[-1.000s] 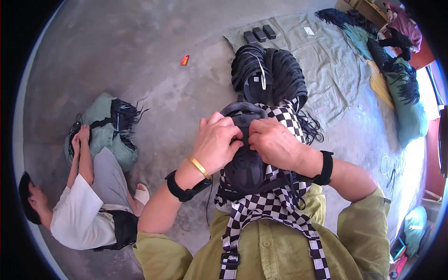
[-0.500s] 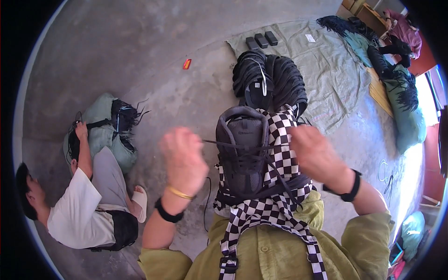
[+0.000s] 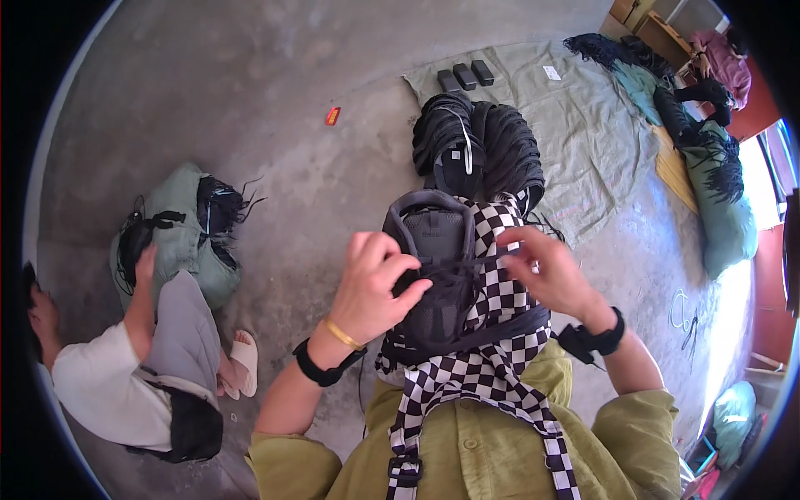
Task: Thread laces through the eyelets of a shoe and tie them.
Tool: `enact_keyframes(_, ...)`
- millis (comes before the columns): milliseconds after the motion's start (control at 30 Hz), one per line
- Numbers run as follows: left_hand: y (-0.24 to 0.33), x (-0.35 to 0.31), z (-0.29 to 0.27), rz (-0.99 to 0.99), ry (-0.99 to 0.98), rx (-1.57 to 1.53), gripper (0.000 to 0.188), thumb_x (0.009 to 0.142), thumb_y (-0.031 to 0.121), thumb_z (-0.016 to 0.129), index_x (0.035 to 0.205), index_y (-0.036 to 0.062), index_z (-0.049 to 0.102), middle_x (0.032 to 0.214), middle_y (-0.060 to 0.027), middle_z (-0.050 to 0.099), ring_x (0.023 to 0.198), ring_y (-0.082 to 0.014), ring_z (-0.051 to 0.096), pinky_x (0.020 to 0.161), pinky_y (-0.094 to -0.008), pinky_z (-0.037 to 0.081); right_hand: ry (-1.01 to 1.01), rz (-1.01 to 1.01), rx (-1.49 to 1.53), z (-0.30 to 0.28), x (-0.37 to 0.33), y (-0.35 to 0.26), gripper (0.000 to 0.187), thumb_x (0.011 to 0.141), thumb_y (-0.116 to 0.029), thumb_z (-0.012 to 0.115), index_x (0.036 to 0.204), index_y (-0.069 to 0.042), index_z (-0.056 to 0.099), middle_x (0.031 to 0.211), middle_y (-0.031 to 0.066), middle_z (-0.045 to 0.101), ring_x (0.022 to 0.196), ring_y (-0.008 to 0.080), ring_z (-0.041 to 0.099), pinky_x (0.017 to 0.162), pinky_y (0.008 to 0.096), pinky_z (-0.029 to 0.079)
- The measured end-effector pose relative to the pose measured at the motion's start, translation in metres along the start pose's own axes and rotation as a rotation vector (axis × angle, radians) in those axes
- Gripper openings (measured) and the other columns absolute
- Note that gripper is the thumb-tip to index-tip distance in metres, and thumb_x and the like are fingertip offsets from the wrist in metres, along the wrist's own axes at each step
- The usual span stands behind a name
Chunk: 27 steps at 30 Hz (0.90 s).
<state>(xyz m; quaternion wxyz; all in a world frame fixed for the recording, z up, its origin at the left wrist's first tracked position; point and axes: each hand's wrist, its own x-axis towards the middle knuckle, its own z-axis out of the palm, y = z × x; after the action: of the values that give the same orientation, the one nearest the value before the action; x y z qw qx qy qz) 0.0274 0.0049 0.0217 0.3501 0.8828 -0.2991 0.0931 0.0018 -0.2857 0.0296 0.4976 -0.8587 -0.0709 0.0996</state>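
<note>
A dark grey sneaker [image 3: 435,312] rests on the black-and-white checkered apron [image 3: 467,381] over my lap, its opening pointing away from me. Black shoelaces [image 3: 454,268] cross over its tongue. My left hand [image 3: 375,279] is at the sneaker's left side, thumb and index finger apart beside the laces, the other fingers curled. To the right, my right hand [image 3: 543,271] pinches a lace that runs across from the middle of the shoe. A dark strap lies across the apron below the toe.
Bundles of black shoes [image 3: 510,154] lie just beyond my lap, by a grey-green sheet [image 3: 583,142] with several black blocks [image 3: 464,77]. A person [image 3: 125,367] sits at left by a green sack [image 3: 179,237]. Another person [image 3: 721,71] works at far right near stuffed sacks [image 3: 723,221].
Both hands have come inward to the sneaker from wider apart, where a lace was stretched between them. The person at left has leaned lower and shifted left.
</note>
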Motion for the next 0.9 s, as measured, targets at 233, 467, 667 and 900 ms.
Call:
enact_keyframes(233,0.005,0.026,-0.001,0.111,-0.339,0.080,0.016,0.070,0.010,0.081,0.077,0.0061,0.067,0.106,-0.0090,0.056,0.114,-0.0315,0.049,0.100,-0.0466,0.037,-0.177,-0.005,-0.099,0.020,0.030,-0.009,0.020,0.091,-0.020,0.073,0.097,-0.001,0.069,0.090,0.0159,0.070,0.078,0.0320,0.070,0.071,0.0405,0.054)
enact_keyframes(467,-0.011,0.039,-0.019,0.133,-0.517,0.052,0.019,0.072,0.011,0.080,0.063,0.0058,0.064,0.123,-0.0097,0.058,0.137,-0.0395,0.040,0.110,-0.0517,0.031,-0.037,-0.317,-0.319,0.002,0.030,-0.003,0.013,0.085,-0.017,0.076,0.088,-0.005,0.072,0.083,0.0117,0.065,0.078,0.0344,0.067,0.069,0.0427,0.053)
enact_keyframes(667,-0.026,0.035,-0.027,0.016,-0.598,-0.094,0.015,0.069,0.011,0.084,0.069,0.0081,0.069,0.123,-0.0076,0.056,0.138,-0.0393,0.038,0.114,-0.0504,0.031,0.276,0.011,-0.456,-0.114,-0.008,0.038,0.010,0.084,-0.012,0.077,0.088,-0.003,0.073,0.085,0.0113,0.067,0.072,0.0270,0.065,0.066,0.0377,0.051)
enact_keyframes(900,-0.027,0.041,-0.020,-0.026,-0.578,-0.148,0.020,0.066,0.005,0.082,0.084,0.0116,0.075,0.117,-0.0061,0.056,0.135,-0.0374,0.039,0.114,-0.0497,0.032,0.458,0.124,-0.692,-0.200,-0.040,0.033,0.021,0.087,-0.023,0.077,0.089,-0.003,0.073,0.083,0.0090,0.063,0.070,0.0236,0.060,0.065,0.0366,0.046)
